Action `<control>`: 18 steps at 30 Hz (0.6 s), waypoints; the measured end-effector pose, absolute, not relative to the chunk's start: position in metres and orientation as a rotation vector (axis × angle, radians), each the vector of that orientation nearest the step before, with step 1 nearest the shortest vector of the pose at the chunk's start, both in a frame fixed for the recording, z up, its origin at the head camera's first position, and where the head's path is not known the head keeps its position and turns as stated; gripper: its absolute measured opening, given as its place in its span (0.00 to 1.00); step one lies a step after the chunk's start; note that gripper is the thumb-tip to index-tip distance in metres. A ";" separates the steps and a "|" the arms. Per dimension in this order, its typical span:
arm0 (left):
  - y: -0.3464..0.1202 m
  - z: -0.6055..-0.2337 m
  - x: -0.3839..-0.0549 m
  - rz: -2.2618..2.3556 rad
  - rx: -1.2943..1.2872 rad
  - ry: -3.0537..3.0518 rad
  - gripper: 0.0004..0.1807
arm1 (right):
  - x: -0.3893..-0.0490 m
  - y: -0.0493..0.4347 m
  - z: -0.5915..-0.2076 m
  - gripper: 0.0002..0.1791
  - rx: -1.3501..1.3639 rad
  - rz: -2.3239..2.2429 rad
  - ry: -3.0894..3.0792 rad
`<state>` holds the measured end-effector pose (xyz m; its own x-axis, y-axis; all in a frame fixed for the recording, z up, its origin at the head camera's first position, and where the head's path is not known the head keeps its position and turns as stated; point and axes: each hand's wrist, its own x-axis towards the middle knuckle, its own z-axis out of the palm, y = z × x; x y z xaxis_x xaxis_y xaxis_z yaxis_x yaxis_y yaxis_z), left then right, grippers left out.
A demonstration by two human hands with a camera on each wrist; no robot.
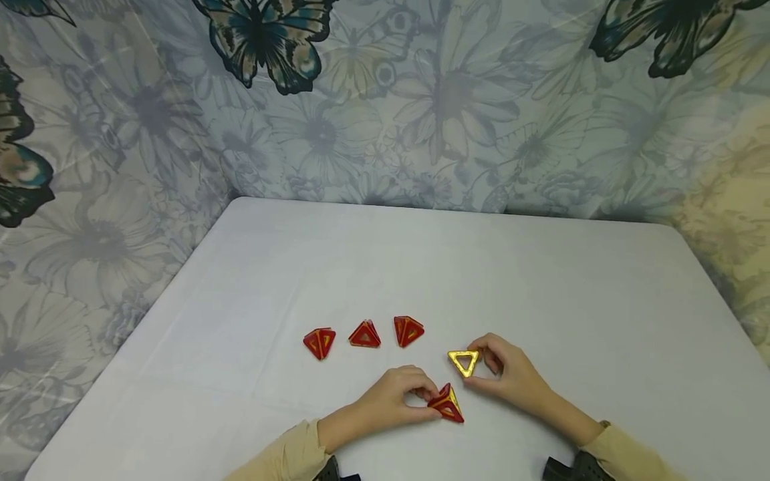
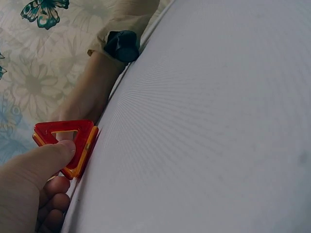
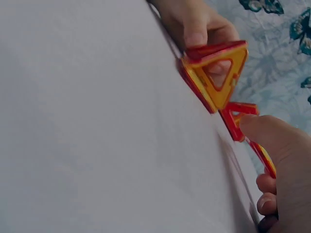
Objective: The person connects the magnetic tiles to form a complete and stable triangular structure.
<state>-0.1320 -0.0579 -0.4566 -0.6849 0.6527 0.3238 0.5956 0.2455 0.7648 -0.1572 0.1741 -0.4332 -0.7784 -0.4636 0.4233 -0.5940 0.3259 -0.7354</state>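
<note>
Between its thumb and fingers my left hand [image 1: 394, 401] holds a small pyramid [image 1: 446, 405] of red triangular tiles, with a yellow tile on its right side. The left wrist view shows the thumb pressed on a red face of this pyramid [image 2: 86, 130]. Just up and to the right, my right hand [image 1: 511, 375] pinches a single yellow triangle tile [image 1: 463, 353] by its right side, its open middle showing the white cloth. In the right wrist view, the left hand's pyramid [image 3: 232, 82] shows a yellow face.
Beyond the hands, three red pyramids lie in a loose row: one at left [image 1: 319, 342], one in the middle [image 1: 364, 335] and one at right [image 1: 408, 331]. A white cloth covers the table [image 1: 481, 267]. Patterned fabric [image 1: 361, 133] with flowers and butterflies stands behind and beside it.
</note>
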 end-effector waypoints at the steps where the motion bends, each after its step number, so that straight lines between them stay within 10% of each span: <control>1: -0.058 -0.457 -0.132 1.448 1.222 2.433 0.09 | -0.156 0.175 -0.438 0.24 0.970 1.441 -2.443; 18: -0.059 -0.457 -0.133 1.460 1.182 2.411 0.09 | -0.131 0.177 -0.440 0.27 0.945 1.410 -2.398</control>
